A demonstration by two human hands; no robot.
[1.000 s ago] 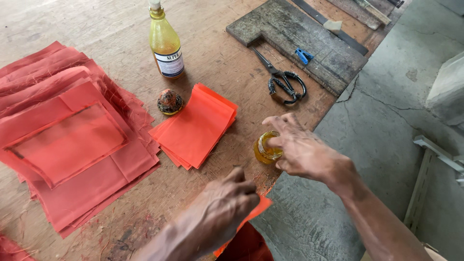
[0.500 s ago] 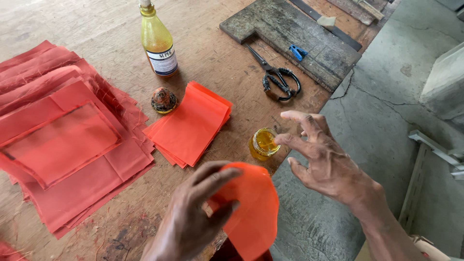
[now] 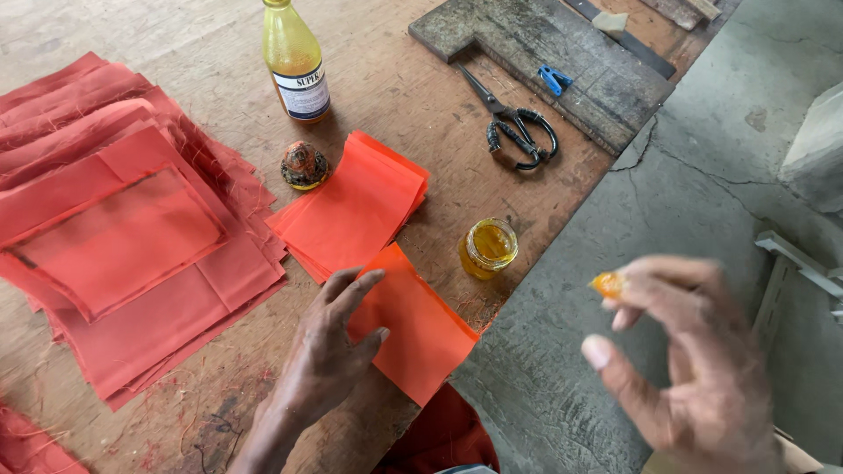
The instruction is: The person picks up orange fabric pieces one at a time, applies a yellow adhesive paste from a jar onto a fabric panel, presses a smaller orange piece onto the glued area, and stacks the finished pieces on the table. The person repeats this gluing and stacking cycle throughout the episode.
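Observation:
My left hand lies flat, fingers spread, on a single orange paper sheet at the near edge of the wooden table. My right hand hovers blurred over the concrete floor, fingers apart, with a dab of yellow-orange paste on one fingertip. A small open jar of yellow paste stands on the table between the two hands. A stack of orange paper sheets lies just beyond the left hand.
Red fabric pieces are piled across the table's left side. A yellow bottle, a small round stained lump, black scissors, a dark wooden board and a blue clip sit further back. Concrete floor lies to the right.
My left hand lifted an orange sheet and now presses it flat on the table edge. My right hand left the jar and moved right and nearer, paste on a fingertip.

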